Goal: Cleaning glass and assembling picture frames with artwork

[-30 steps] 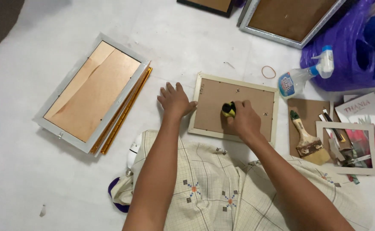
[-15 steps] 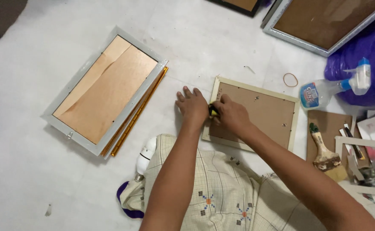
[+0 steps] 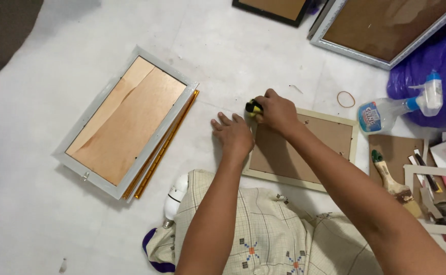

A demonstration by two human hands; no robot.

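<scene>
A small cream picture frame point(image 3: 354, 144) lies face down on the white floor, its brown backing board up. My left hand point(image 3: 233, 133) rests flat on the frame's left edge, fingers spread. My right hand point(image 3: 275, 110) is closed around a small yellow and black tool point(image 3: 253, 107) and presses it at the frame's upper left corner. The tool's tip is hidden under my fingers.
A larger grey frame point(image 3: 126, 121) lies face down at left with gold strips point(image 3: 163, 149) beside it. A spray bottle point(image 3: 401, 106), rubber band point(image 3: 345, 99), paintbrush point(image 3: 393, 182) and small frame parts sit at right. More frames point(image 3: 386, 28) lie at the top. A light bulb point(image 3: 174, 199) lies by my knee.
My right hand moved with the tool from the middle of the frame's back to its upper left corner. My left hand stayed on the left edge. The view shifted.
</scene>
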